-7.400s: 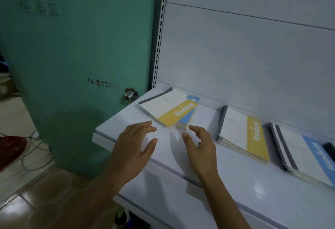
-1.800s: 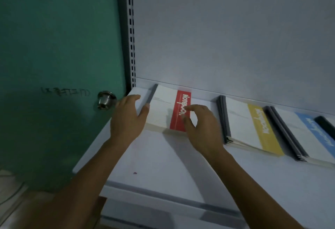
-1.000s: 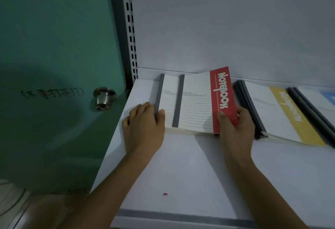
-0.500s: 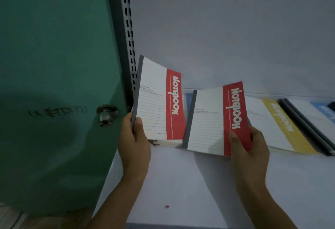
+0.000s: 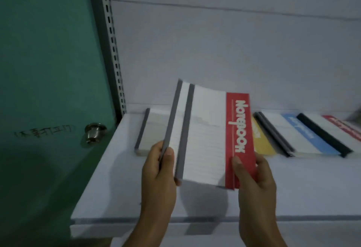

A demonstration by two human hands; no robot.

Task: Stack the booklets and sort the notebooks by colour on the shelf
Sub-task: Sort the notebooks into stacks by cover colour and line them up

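Observation:
Two red-banded notebooks overlap in the air above the white shelf (image 5: 121, 194). The front red notebook (image 5: 213, 139) is pinched at its lower right corner by my right hand (image 5: 254, 176). Behind it, the second notebook (image 5: 174, 113) shows only its grey spine and a white strip; my left hand (image 5: 158, 170) grips its lower left edge. A notebook stack (image 5: 151, 129) lies flat at the shelf's left end. To the right lie a yellow-banded stack (image 5: 262, 141), a blue-banded stack (image 5: 304, 137) and a red-banded stack (image 5: 343, 127).
A green door (image 5: 48, 70) with a metal knob (image 5: 94, 134) stands left of the shelf. A slotted metal upright (image 5: 113, 47) runs along the shelf's left side. The white back panel (image 5: 234, 51) rises behind the stacks.
The two red notebooks, held apart half a second ago, have come together and now overlap. My left hand has moved right and down toward my right hand.

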